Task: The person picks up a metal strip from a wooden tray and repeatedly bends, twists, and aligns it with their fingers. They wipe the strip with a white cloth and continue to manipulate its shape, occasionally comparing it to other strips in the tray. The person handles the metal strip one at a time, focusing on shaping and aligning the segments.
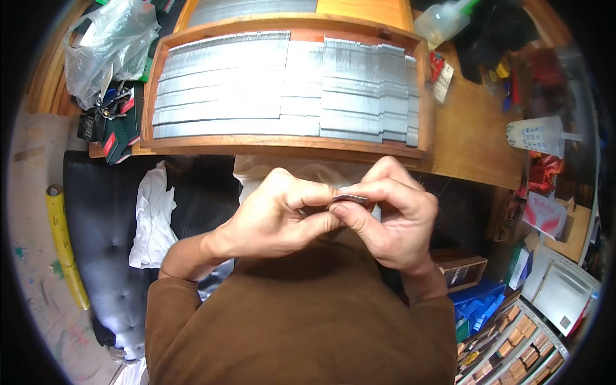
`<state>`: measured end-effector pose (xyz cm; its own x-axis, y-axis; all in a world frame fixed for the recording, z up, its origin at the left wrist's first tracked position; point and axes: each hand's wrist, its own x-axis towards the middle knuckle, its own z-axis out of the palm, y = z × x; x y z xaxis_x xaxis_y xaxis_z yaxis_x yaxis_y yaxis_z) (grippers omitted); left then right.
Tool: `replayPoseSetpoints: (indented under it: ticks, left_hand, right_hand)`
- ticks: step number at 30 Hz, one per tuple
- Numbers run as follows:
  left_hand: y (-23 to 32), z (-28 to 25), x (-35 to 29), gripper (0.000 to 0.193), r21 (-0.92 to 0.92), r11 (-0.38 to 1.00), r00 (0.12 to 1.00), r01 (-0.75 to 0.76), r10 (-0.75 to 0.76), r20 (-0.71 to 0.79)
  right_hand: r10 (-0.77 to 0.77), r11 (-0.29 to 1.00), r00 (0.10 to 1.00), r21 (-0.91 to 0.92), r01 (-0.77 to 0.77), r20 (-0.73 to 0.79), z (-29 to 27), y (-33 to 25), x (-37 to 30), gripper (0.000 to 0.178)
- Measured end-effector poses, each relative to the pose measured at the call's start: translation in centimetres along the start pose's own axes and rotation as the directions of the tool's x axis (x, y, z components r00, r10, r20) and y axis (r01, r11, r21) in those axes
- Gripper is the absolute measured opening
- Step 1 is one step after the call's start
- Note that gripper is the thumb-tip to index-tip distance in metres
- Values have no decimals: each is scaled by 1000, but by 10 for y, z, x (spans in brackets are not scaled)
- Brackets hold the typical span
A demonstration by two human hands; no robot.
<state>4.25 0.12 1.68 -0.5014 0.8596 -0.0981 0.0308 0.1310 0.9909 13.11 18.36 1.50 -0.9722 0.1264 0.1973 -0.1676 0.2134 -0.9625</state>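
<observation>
My left hand [279, 215] and my right hand [398, 215] meet in front of my chest, just short of the desk edge. A small thin grey metal strip [350, 198] is pinched between the thumbs and forefingers of both hands. Fingertips cover much of it, so its full length is hidden. Beyond my hands a wooden tray [289, 146] stands on the desk, tightly filled with rows of thin silvery metal strips [221, 80] in stepped lengths. Neither hand touches the tray.
A clear plastic bag [112, 48] and dark green boxes [119, 138] lie left of the tray. On the right stand a drink cup with a straw [536, 136] and a squeeze bottle [441, 24]. A black padded seat [106, 237] holds a white cloth [153, 218].
</observation>
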Motion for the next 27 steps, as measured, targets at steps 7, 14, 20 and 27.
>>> replayPoseSetpoints:
  ticks: [7, 14, 20, 27]
  left_hand:
    - [-83, 4, -2, 20, -585, 603, 815, 541, -548, 189]
    - [-98, -1, 5, 24, -653, 574, 828, 494, -540, 152]
    - [-97, -3, 6, 20, -633, 617, 851, 467, -507, 134]
    - [-98, 2, -6, 20, -279, 923, 952, 265, -296, -75]
  right_hand:
    - [607, 432, 737, 655, -620, 298, 39, 91, -32, 21]
    - [664, 483, 740, 696, -532, 105, 56, 105, -26, 15]
    - [671, 514, 740, 693, -506, 44, 62, 106, -25, 11]
    - [656, 625, 753, 532, -571, 38, 56, 96, -26, 14]
